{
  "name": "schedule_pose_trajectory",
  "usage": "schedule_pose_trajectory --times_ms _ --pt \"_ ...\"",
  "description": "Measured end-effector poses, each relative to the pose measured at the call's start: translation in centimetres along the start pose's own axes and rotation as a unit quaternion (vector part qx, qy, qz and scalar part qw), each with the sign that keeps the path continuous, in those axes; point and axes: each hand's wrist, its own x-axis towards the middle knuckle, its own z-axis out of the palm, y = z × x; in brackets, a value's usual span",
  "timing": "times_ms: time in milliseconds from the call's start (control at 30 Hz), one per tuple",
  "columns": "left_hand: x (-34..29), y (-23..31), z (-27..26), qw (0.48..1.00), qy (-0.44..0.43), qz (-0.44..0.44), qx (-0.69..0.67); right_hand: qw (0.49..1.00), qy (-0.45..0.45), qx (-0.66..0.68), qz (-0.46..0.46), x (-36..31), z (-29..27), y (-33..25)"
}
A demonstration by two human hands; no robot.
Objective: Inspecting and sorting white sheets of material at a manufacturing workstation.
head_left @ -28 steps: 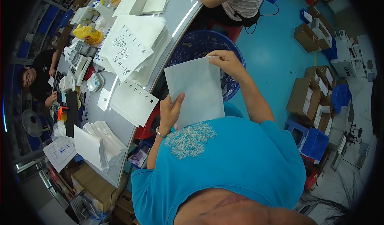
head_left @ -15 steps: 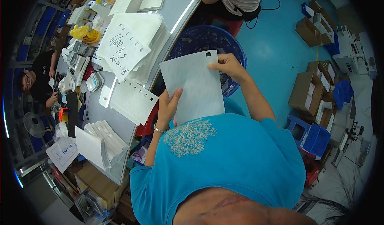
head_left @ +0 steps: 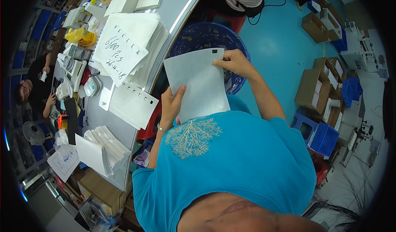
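Observation:
Between my two hands a white sheet (head_left: 199,81) is held tilted in front of my chest. It has a small dark square near its far right corner; whether it is one sheet or several together, I cannot tell. My left hand (head_left: 170,105) grips its left edge, thumb lying on the face and fingers behind. At the far right corner, just below the dark square, my right hand (head_left: 236,63) pinches the edge between thumb and fingers. To the left, a sheet with a row of small holes (head_left: 131,104) lies over the table's edge.
On the grey table (head_left: 113,122) stand a tall stack of white sheets (head_left: 152,46), a folded white pile (head_left: 97,151) and a yellow bottle (head_left: 81,37). Beyond the held sheet is a blue round bin (head_left: 206,33). Co-workers sit ahead and at left. Cardboard boxes (head_left: 307,89) line the right.
Both hands keep their grip on the sheet, my right thumb still near the dark square. The view has shifted slightly. At left a co-worker's hand with a small white piece has moved.

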Motion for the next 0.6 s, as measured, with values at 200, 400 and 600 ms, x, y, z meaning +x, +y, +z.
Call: schedule_pose_trajectory --times_ms 200,400,600 --pt "0.7 0.0 0.3 0.999 0.033 0.002 -0.004 0.993 -0.019 0.079 0.089 -1.0 0.0 -0.4" --pt "1.3 0.5 0.7 0.999 0.035 0.013 0.011 0.983 -0.039 0.178 0.031 -0.9 0.4 0.2" --pt "1.2 1.2 1.0 0.992 0.023 0.073 0.097 0.989 0.027 0.144 0.031 -0.7 1.9 0.4"
